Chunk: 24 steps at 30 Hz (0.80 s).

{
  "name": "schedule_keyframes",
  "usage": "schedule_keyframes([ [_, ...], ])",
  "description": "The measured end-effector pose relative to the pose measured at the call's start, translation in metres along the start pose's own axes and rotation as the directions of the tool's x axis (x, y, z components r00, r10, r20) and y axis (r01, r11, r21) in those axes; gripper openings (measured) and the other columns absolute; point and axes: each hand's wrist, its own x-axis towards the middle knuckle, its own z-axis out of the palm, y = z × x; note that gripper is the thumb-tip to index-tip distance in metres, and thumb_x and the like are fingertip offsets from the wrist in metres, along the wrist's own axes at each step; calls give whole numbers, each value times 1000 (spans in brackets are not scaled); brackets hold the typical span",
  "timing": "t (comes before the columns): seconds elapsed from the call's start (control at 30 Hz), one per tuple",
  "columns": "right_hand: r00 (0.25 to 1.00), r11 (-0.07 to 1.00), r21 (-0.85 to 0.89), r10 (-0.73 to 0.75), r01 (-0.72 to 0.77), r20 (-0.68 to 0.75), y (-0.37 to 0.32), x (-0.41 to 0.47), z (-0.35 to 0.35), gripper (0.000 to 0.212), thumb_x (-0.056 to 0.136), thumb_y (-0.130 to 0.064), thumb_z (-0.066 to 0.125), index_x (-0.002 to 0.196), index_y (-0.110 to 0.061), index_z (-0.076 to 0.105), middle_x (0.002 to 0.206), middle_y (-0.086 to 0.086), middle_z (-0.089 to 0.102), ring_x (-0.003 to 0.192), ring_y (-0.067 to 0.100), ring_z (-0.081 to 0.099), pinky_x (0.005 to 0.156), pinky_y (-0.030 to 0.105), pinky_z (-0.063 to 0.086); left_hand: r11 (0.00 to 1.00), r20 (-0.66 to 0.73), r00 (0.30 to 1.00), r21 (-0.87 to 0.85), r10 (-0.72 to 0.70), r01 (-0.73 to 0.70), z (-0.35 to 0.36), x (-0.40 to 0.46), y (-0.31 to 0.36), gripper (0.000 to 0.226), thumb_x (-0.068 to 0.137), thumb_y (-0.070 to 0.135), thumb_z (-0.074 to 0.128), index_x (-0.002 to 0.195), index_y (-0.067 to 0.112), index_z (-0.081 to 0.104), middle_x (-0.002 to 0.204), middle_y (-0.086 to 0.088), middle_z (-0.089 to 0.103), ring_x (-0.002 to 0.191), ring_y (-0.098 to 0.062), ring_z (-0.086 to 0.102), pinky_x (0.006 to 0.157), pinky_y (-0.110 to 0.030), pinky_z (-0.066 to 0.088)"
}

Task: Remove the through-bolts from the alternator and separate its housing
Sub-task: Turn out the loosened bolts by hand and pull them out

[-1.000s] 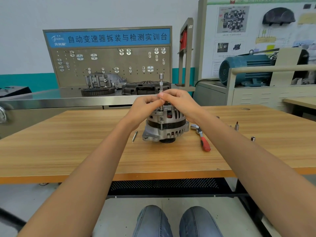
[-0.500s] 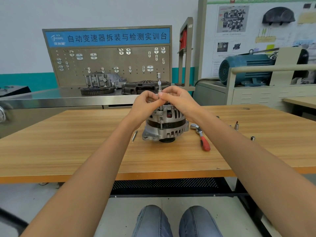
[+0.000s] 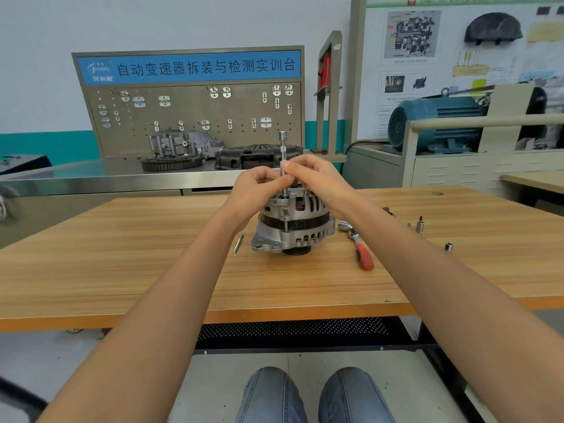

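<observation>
Both hands twirl an extension bar on the alternator (image 3: 293, 221).
Left hand (image 3: 259, 186) and right hand (image 3: 314, 178) pinch the extension bar (image 3: 283, 151) between them; it has risen slightly (bolt likely loosening).

There are 2 hands (image 3: 262, 186) near the middle of the frame. On the wooden worktop (image 3: 122, 270) sits 1 alternator (image 3: 293, 227), 1 red-handled ratchet (image 3: 358, 244) to its right, 1 loose bolt (image 3: 238, 243) to its left, and 2 small sockets (image 3: 419, 226) far right. 1 upright extension bar (image 3: 283, 154) stands in the hands.
</observation>
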Motion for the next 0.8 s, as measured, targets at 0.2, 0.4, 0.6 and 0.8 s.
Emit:
schedule_keyframes([
  [0.2,1000,997,-78,14,-13,8,-4,1,2,8,89,-35,63,90,-29,58,101,-5,61,96,5,56,72,18,40,1000,-8,1000,9,11,-11,4,-1,2,10,86,27,70,90,19,66,79,10,65,72,4,60,66,-12,46],
  [0.4,999,997,-74,-5,8,48,-2,0,-1,10,93,-33,56,98,-28,63,105,-6,63,104,6,55,82,20,39,1000,40,999,16,-8,7,-3,-3,2,18,91,24,61,80,36,70,69,29,67,65,20,57,58,-6,42],
  [0.6,1000,999,-33,10,-9,29,-2,1,0,13,93,-34,55,104,-29,60,106,-12,60,105,3,53,95,26,39,1000,37,999,-19,-13,14,-3,-2,2,10,89,28,65,81,30,70,75,20,70,65,16,59,55,-3,42],
  [0.8,1000,999,-39,9,-9,0,-3,0,3,11,89,-36,61,95,-27,61,100,-7,62,97,2,54,73,17,37,1000,-6,1000,23,-13,13,2,-1,1,12,85,28,71,79,23,62,79,10,63,69,6,58,61,-10,43],
])
